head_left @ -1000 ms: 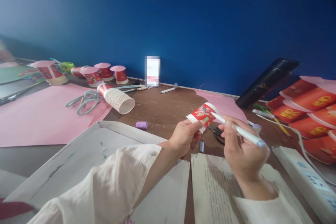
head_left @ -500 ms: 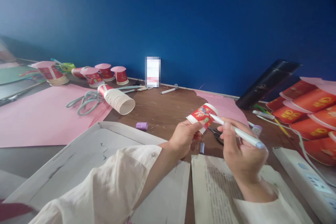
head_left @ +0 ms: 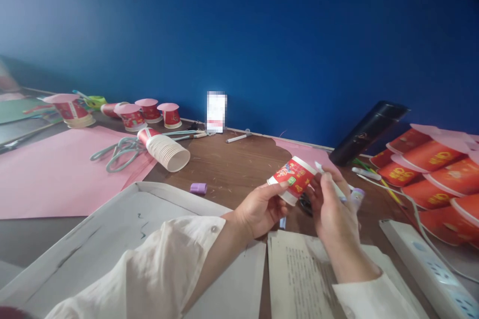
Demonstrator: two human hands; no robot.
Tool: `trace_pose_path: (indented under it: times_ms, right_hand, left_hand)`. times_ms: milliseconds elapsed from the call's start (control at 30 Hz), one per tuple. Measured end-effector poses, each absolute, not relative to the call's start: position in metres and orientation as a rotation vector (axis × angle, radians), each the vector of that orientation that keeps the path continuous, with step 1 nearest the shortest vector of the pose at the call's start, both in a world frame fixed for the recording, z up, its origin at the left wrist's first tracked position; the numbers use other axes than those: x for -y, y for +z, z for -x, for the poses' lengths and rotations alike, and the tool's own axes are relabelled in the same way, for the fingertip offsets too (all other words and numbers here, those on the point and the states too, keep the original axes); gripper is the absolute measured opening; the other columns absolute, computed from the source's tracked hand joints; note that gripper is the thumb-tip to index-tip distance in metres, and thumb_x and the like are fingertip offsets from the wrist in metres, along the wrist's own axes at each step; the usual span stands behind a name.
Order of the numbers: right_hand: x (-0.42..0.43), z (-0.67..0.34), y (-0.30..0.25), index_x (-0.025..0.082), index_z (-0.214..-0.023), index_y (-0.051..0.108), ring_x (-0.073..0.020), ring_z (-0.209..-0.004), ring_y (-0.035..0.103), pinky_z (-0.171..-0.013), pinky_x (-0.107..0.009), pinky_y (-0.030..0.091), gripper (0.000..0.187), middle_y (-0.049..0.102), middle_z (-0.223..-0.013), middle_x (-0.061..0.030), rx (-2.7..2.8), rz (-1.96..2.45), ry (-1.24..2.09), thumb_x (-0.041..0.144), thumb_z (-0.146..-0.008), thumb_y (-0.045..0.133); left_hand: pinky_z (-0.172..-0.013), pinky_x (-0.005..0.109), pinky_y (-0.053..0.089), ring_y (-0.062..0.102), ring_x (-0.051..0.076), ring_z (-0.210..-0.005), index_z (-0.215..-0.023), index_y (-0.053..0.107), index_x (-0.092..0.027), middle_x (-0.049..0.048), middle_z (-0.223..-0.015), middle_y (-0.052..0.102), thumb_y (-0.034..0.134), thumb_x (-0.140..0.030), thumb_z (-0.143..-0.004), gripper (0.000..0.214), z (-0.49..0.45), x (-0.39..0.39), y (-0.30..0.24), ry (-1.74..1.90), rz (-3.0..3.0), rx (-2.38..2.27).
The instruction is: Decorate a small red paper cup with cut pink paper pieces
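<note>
In the head view, the red paper cup (head_left: 302, 178) was held tilted between the thumb and fingers of the left hand (head_left: 258, 212), while the pen (head_left: 319, 166) was gripped in the right hand (head_left: 337, 214), its tip near the rim, contact indeterminable. Beyond the left hand, pink discs had been set on several standing cups (head_left: 171, 116); none was seen on the held cup, and the nested cups (head_left: 169, 152) lay apparently unused.

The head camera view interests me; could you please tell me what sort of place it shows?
Probably a craft workspace, though the wider room is unseen: the left hand holds a printed red paper cup, nested paper cups lie sideways, and a pink paper sheet is spread out.
</note>
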State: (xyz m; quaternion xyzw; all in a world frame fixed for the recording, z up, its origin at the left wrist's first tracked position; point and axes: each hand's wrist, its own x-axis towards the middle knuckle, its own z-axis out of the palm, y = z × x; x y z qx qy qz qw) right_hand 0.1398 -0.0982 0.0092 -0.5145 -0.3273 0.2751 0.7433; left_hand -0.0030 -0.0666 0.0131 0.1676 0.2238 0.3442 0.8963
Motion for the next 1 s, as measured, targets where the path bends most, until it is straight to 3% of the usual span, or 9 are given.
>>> trace_pose_path:
  times_ms: [200,333,433,633,800,1000]
  right_hand:
    - [0.096,-0.136,0.003,0.022,-0.131,0.052,-0.0212,-0.084,0.071,-0.069,-0.036,0.058,0.057,0.07,-0.109,-0.0095,0.858,1.076,0.789,0.063,-0.092,0.053]
    - [0.098,-0.136,-0.001,0.021,-0.132,0.051,-0.0205,-0.083,0.071,-0.066,-0.033,0.057,0.054,0.071,-0.105,-0.0084,0.949,1.142,0.733,0.062,-0.096,0.047]
    - [0.102,-0.136,-0.004,0.021,-0.131,0.054,-0.0199,-0.077,0.07,-0.062,-0.031,0.055,0.055,0.072,-0.1,-0.0068,0.951,1.249,0.671,0.062,-0.093,0.053]
    - [0.107,-0.133,0.008,0.023,-0.117,0.067,-0.0234,-0.11,0.066,-0.095,-0.042,0.052,0.037,0.071,-0.118,-0.0083,1.151,1.432,0.101,0.05,-0.092,0.062]
    - [0.118,-0.131,0.018,0.024,-0.129,0.065,-0.0205,-0.082,0.069,-0.08,-0.04,0.056,0.034,0.073,-0.101,-0.0079,1.247,1.303,-0.259,0.03,-0.096,0.059]
    - [0.131,-0.129,0.019,0.028,-0.128,0.067,-0.0215,-0.079,0.07,-0.075,-0.04,0.057,0.036,0.074,-0.094,-0.006,1.503,1.248,-0.395,0.02,-0.093,0.061]
  left_hand:
    - [-0.054,0.018,0.044,0.051,0.007,-0.059,-0.091,0.069,-0.01,0.0029,-0.075,0.063,0.082,-0.025,-0.075,0.025,0.004,0.072,0.011,0.63,-0.365,-0.404]
    - [-0.067,0.021,0.046,0.061,0.012,-0.083,-0.108,0.071,-0.016,0.0057,-0.102,0.069,0.084,-0.032,-0.075,0.038,0.002,0.079,0.009,0.656,-0.435,-0.31]
    - [-0.075,0.023,0.045,0.061,0.015,-0.094,-0.11,0.071,-0.019,0.0048,-0.107,0.069,0.087,-0.031,-0.072,0.043,-0.001,0.083,0.008,0.692,-0.481,-0.27]
    - [-0.08,0.027,0.046,0.063,0.015,-0.084,-0.105,0.072,-0.015,0.0053,-0.094,0.071,0.085,-0.03,-0.072,0.039,-0.004,0.08,0.008,0.782,-0.432,-0.327]
    - [-0.08,0.026,0.047,0.064,0.017,-0.09,-0.104,0.072,-0.015,0.0072,-0.103,0.072,0.085,-0.028,-0.071,0.038,-0.006,0.074,0.005,0.831,-0.385,-0.389]
    - [-0.079,0.03,0.049,0.066,0.021,-0.09,-0.103,0.071,-0.017,0.0069,-0.094,0.072,0.086,-0.035,-0.07,0.04,-0.005,0.071,0.003,0.853,-0.42,-0.427]
